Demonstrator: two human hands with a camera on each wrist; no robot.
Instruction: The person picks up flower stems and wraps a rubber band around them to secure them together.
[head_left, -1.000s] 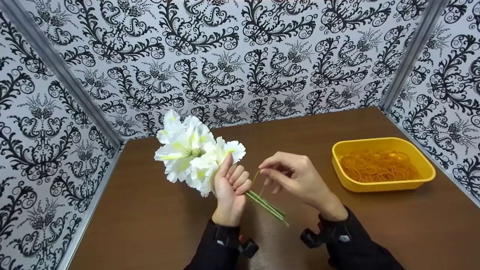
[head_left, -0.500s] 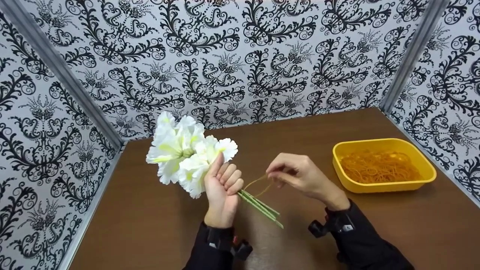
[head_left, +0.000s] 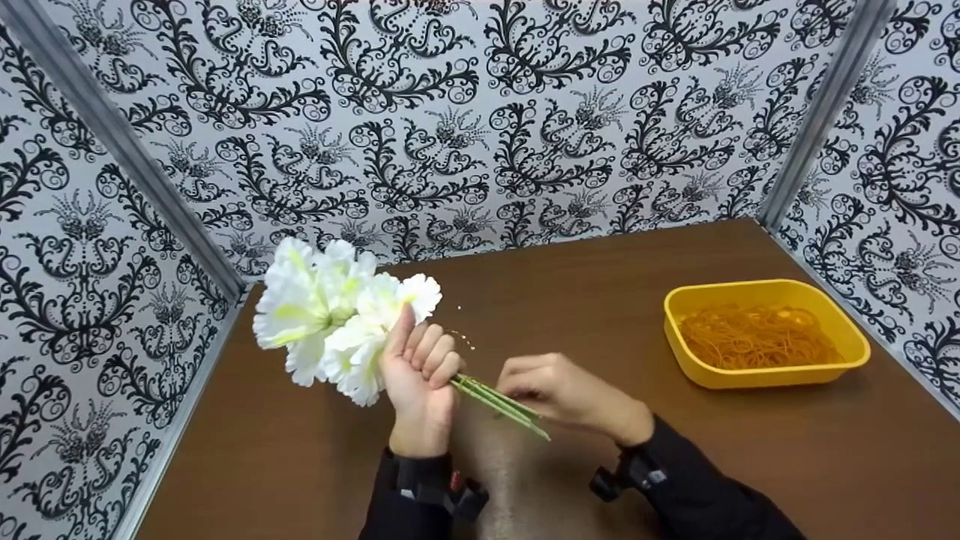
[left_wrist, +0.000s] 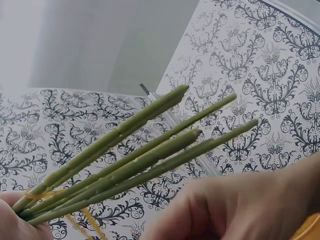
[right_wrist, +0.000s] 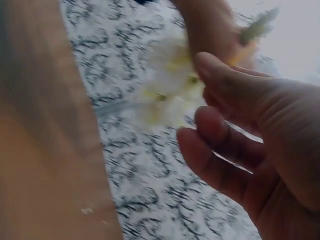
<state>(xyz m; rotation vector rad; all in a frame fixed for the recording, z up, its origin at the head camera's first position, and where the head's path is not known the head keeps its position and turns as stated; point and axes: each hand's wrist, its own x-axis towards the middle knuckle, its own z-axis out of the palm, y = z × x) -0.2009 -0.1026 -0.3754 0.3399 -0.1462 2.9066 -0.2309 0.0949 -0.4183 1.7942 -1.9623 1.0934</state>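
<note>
My left hand (head_left: 424, 375) grips a bunch of white artificial flowers (head_left: 315, 315) just under the blooms, thumb pointing up. The blooms lean to the left and the green stems (head_left: 502, 405) slant down to the right out of the fist. A thin yellow rubber band (left_wrist: 45, 194) loops round the stems right beside the fist in the left wrist view, its strands stretching downward. Behind the stems my right hand (head_left: 562, 394) has its fingers curled, pinching the band; the fingertips are partly hidden in the head view. The right wrist view is blurred.
A yellow plastic tub (head_left: 765, 375) with a tangle of rubber bands (head_left: 757, 337) stands at the right on the brown table (head_left: 585, 285). Patterned black-and-white walls (head_left: 480, 135) close in the back and both sides. Small pale specks (head_left: 469, 341) show beside the left hand.
The left hand and bouquet have moved left and slightly down. The right hand drew the band out to the right, then came down and back left behind the stems.
</note>
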